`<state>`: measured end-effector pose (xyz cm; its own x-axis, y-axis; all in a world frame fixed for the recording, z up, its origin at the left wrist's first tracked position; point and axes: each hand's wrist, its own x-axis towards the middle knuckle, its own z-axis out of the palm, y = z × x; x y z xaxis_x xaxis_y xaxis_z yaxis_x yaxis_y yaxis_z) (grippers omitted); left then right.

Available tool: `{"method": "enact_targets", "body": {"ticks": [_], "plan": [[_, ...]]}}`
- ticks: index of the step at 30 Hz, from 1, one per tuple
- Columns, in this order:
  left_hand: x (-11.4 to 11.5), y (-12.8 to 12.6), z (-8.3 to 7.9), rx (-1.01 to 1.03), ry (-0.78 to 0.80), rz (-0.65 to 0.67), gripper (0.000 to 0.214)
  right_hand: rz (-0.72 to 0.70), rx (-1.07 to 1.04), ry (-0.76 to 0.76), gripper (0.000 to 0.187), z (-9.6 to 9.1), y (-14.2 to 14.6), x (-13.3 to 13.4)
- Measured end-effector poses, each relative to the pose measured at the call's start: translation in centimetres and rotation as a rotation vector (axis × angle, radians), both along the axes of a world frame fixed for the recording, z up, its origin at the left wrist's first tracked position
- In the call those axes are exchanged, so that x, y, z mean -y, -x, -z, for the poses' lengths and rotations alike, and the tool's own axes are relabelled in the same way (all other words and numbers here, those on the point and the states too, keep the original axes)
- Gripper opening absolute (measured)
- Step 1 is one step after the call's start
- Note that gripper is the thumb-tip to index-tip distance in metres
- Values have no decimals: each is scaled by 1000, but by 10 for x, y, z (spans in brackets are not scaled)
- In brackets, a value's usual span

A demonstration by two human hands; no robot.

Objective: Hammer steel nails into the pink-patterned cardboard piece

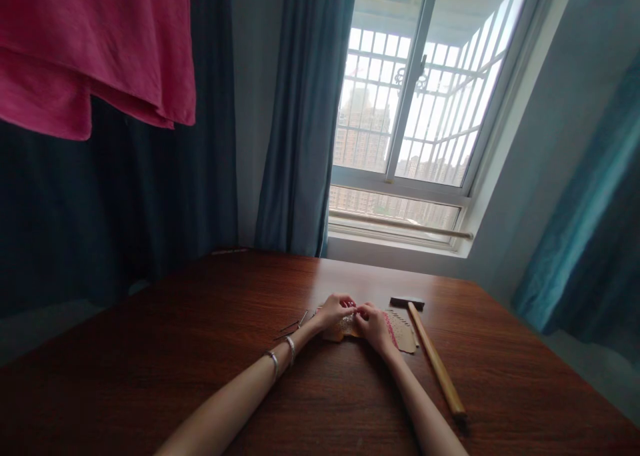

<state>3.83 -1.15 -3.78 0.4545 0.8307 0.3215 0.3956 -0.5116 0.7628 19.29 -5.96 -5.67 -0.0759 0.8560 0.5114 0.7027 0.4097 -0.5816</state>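
On the table, the card lies crosswise under our left hand and right hand; whether fingers pinch, we can't tell.

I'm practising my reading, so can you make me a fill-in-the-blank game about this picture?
The left arm has ____ silvery bracelets on it.
The tool lying beside the right hand is a ____.
The cloth hanging at the picture's upper left is coloured ____.

Missing words: two; hammer; pink.

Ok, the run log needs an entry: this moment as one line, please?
left hand: at patterned piece | right hand: at patterned piece, close to left | hammer: on table, right of piece
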Motion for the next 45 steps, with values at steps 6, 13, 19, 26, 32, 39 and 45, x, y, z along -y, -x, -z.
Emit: {"method": "enact_targets", "body": {"ticks": [6, 13, 19, 26, 32, 39, 45], "plan": [[1, 0, 1, -4, -33, -35, 32, -1, -8, -19, 19, 0, 0, 1], [2, 1, 1, -16, -31, -27, 30, 21, -35, 53, 23, -11, 1, 9], [4, 1, 1, 4, 18, -15, 30, 395, 229, 74, 32, -36, -55, 42], [5, -1, 1, -7, 27, -41, 30, 756, 559, 448, 35, -25, -110, 74], [7, 0, -1, -7, 7, -41, 30, 704, 509, 532, 39, -19, -113, 70], [6, 0, 0, 1, 28, -28, 29, 586, -8, 506, 27, -30, -124, 65], [6, -1, 0, -14, 43, -40, 28, 124, -773, 674, 25, -57, -105, 69]]}}
